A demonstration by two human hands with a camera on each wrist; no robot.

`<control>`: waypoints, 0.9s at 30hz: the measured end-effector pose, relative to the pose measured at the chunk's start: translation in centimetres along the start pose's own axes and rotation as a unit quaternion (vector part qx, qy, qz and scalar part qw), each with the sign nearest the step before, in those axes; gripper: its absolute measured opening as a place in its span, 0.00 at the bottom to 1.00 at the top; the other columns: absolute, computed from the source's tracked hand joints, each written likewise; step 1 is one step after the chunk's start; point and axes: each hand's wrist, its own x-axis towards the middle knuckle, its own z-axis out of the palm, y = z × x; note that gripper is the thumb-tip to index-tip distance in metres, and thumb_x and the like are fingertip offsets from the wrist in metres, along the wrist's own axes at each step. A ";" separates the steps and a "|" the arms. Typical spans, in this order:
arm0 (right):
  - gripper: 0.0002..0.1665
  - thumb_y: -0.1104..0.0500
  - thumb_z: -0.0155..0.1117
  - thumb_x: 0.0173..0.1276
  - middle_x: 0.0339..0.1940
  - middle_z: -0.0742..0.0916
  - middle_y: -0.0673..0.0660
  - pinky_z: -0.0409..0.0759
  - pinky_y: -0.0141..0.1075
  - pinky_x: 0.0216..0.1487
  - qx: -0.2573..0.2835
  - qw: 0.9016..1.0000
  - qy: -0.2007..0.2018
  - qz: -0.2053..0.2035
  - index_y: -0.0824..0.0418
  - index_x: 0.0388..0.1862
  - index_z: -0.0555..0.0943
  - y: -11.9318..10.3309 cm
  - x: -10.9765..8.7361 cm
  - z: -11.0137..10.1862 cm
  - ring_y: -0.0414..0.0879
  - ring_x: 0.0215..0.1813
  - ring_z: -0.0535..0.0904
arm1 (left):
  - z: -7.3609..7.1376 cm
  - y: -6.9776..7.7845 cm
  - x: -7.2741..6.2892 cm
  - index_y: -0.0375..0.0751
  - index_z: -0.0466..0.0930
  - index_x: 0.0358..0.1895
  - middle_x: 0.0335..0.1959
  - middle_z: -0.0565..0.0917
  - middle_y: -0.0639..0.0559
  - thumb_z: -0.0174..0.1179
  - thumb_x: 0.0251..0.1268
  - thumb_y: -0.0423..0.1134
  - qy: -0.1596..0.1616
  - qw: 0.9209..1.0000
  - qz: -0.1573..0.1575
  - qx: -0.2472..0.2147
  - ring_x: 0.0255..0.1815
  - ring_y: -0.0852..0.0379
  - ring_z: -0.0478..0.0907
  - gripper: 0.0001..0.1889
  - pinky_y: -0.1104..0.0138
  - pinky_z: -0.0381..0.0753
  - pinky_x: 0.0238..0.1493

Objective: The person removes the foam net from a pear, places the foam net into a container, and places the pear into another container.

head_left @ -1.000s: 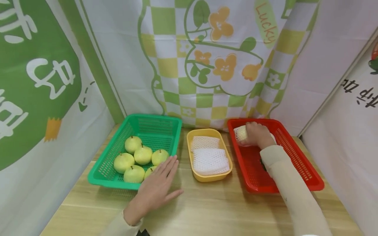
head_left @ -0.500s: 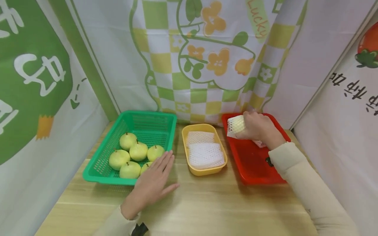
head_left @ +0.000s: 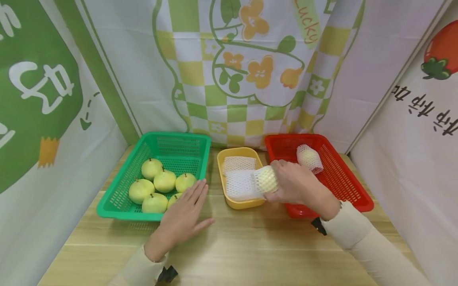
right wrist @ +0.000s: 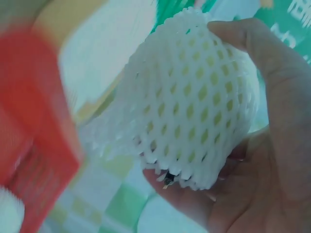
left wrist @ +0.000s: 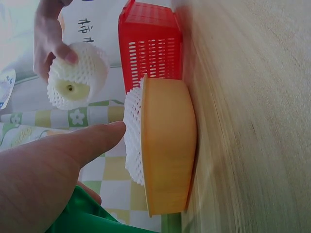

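My right hand (head_left: 295,186) grips a yellow-green pear (head_left: 266,180) in a white foam net sleeve. It holds the pear above the yellow tray (head_left: 239,204), beside the red basket. In the right wrist view the foam net (right wrist: 194,107) wraps the fruit, thumb on one side and fingers under the other. My left hand (head_left: 184,212) rests with straight fingers at the near right rim of the green basket (head_left: 125,215). Several bare pears (head_left: 164,181) lie in that basket. Flat white foam nets (head_left: 239,184) lie in the yellow tray.
The red basket (head_left: 352,186) stands on the right, with another netted pear (head_left: 309,158) at its far end. Printed cloth walls (head_left: 257,87) close off the back and sides of the wooden table (head_left: 229,246).
My right hand has lifted the netted pear out of the red basket and carried it left and toward me, over the yellow tray. The left hand has stayed at the green basket.
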 end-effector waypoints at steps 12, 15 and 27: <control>0.40 0.30 0.78 0.48 0.31 0.83 0.52 0.80 0.39 0.25 -0.005 1.000 -0.008 -0.024 0.60 0.44 0.78 -6.2 -2.7 6.5 0.46 0.27 0.79 | 0.0 0.0 -0.1 0.29 0.53 0.83 0.87 0.52 0.35 0.58 0.73 0.66 -0.009 1.000 -0.001 0.017 0.87 0.38 0.53 0.52 0.49 0.60 0.85; 0.42 0.30 0.78 0.47 0.32 0.84 0.53 0.82 0.41 0.27 -0.006 1.000 -0.002 -0.019 0.61 0.45 0.79 -6.8 -2.9 8.4 0.48 0.29 0.82 | 0.1 0.1 0.0 0.29 0.53 0.83 0.87 0.51 0.36 0.58 0.74 0.67 -0.010 1.000 -0.004 0.008 0.88 0.38 0.53 0.52 0.49 0.59 0.86; 0.47 0.23 0.73 0.52 0.35 0.82 0.55 0.80 0.39 0.28 -0.020 1.000 -0.016 -0.003 0.61 0.47 0.76 -7.7 -3.8 12.4 0.48 0.35 0.82 | -0.5 0.3 -0.3 0.29 0.55 0.83 0.86 0.56 0.35 0.58 0.73 0.67 0.009 1.000 -0.001 0.030 0.87 0.39 0.55 0.51 0.49 0.63 0.84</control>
